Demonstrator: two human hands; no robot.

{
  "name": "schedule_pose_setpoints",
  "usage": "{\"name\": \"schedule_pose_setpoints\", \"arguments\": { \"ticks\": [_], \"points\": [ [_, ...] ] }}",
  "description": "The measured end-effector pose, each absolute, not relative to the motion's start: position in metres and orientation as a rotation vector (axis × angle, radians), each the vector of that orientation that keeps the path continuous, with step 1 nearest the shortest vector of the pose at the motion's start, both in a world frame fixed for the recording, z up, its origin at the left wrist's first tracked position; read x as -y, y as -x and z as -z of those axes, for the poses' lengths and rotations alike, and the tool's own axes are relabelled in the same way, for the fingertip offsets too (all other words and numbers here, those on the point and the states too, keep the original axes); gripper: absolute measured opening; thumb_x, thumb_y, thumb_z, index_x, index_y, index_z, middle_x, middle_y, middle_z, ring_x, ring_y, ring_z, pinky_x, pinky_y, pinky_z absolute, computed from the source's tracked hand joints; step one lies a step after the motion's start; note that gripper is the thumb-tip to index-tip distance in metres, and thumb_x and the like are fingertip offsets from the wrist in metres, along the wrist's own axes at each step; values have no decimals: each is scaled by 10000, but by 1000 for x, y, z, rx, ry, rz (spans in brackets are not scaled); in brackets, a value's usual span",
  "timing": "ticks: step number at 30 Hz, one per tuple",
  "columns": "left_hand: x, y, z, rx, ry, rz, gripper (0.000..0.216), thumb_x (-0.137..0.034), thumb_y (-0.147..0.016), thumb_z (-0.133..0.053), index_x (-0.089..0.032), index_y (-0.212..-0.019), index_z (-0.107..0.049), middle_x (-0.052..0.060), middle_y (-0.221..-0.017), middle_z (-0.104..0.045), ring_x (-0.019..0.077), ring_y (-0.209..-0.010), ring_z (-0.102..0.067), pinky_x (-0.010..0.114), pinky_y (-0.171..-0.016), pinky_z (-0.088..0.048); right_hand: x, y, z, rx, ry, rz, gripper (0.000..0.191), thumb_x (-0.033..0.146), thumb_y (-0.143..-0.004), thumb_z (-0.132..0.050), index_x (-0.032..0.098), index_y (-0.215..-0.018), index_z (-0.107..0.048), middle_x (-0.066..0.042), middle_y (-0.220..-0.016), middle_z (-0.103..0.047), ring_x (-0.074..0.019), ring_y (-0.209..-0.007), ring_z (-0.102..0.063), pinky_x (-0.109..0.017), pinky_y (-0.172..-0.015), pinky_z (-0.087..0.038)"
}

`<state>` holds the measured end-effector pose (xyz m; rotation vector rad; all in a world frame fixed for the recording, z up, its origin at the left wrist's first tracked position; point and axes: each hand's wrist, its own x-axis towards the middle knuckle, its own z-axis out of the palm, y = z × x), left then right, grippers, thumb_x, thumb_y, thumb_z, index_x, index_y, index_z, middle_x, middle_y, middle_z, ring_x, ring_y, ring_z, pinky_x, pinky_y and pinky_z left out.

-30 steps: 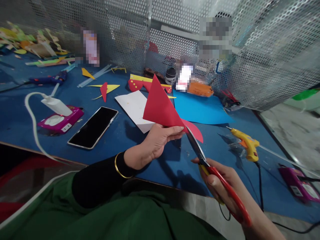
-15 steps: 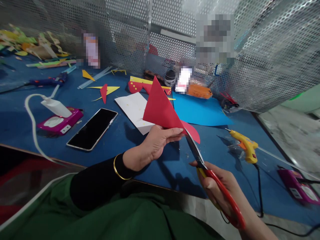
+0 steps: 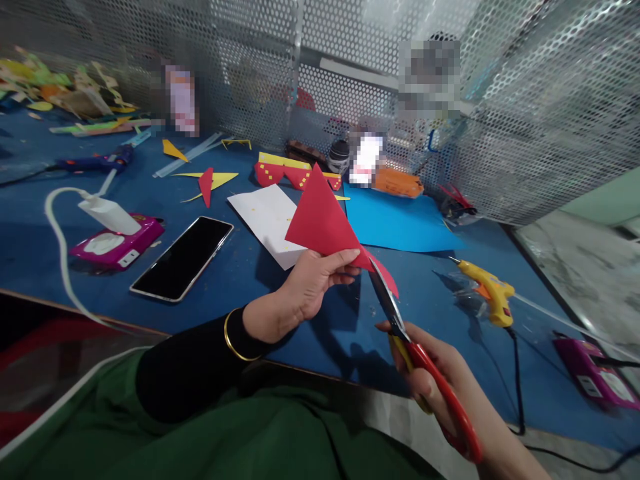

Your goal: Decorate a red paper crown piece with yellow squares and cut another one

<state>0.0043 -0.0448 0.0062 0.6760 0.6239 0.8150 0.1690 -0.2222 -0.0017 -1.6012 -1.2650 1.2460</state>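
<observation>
My left hand (image 3: 315, 283) pinches a red paper piece (image 3: 323, 217) near its lower right edge, thumb on top. The paper rises to a point above the hand, and a curved flap of it hangs to the right. My right hand (image 3: 440, 373) grips scissors (image 3: 427, 373) with red and yellow handles. Their blades meet the paper just right of my left fingertips. Below and behind the red piece lies a folded white sheet (image 3: 265, 220). A red paper mask (image 3: 273, 175) with yellow squares is partly hidden behind the red tip.
Blue paper (image 3: 400, 223) lies behind the hands. At right are a yellow glue gun (image 3: 487, 290) and a purple power strip (image 3: 595, 370). A phone (image 3: 185, 260), another purple strip (image 3: 123, 243) and a blue glue gun (image 3: 100, 160) sit left. Perforated metal (image 3: 250, 73) borders the back.
The red paper's tip has dipped and shifted slightly right. The curved flap looks narrower and hangs lower. The scissors and my right hand have moved a little left.
</observation>
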Motion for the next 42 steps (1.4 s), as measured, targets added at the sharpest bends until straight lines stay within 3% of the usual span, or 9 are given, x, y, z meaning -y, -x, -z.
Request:
{"name": "schedule_pose_setpoints", "arguments": {
  "ticks": [6, 13, 18, 25, 42],
  "points": [
    [48, -4, -7, -627, -740, -797, 152, -249, -711, -850, -128, -764, -774, 45, -731, -742, 137, -661, -668, 275, -680, -512, 221, -161, -14, 1180, 1651, -1243, 903, 876, -688, -623, 185, -1270, -612, 37, -719, -445, -82, -526, -324, -227, -437, -265],
    [51, -3, -9, -615, -758, -780, 132, -244, -726, -843, -145, -760, -763, 45, -735, -742, 142, -657, -667, 289, -699, -515, 217, -162, -9, 1214, 1608, -1258, 842, 826, -760, -607, 174, -1291, -581, 39, -717, -450, -89, -517, -366, -243, -449, -278],
    [50, -3, -7, -578, -746, -788, 153, -256, -723, -854, -144, -780, -767, 48, -758, -752, 148, -682, -685, 293, -724, -533, 215, -158, -6, 1193, 1547, -1254, 797, 808, -812, -564, 167, -1286, -564, 70, -634, -399, -80, -482, -300, -245, -444, -222],
    [49, -4, -7, -557, -738, -788, 226, -262, -720, -867, -147, -889, -771, 68, -891, -783, 170, -768, -716, 306, -756, -568, 218, -156, 1, 1178, 1542, -1228, 801, 816, -816, -544, 167, -1286, -554, 53, -671, -425, -70, -478, -294, -240, -434, -218],
    [51, -4, -8, -547, -741, -799, 198, -245, -696, -874, -144, -828, -766, 48, -841, -772, 158, -709, -698, 329, -755, -564, 219, -152, 1, 1110, 1545, -1253, 830, 866, -767, -542, 181, -1231, -600, 57, -651, -415, -67, -463, -277, -240, -431, -228]
  ]
}}
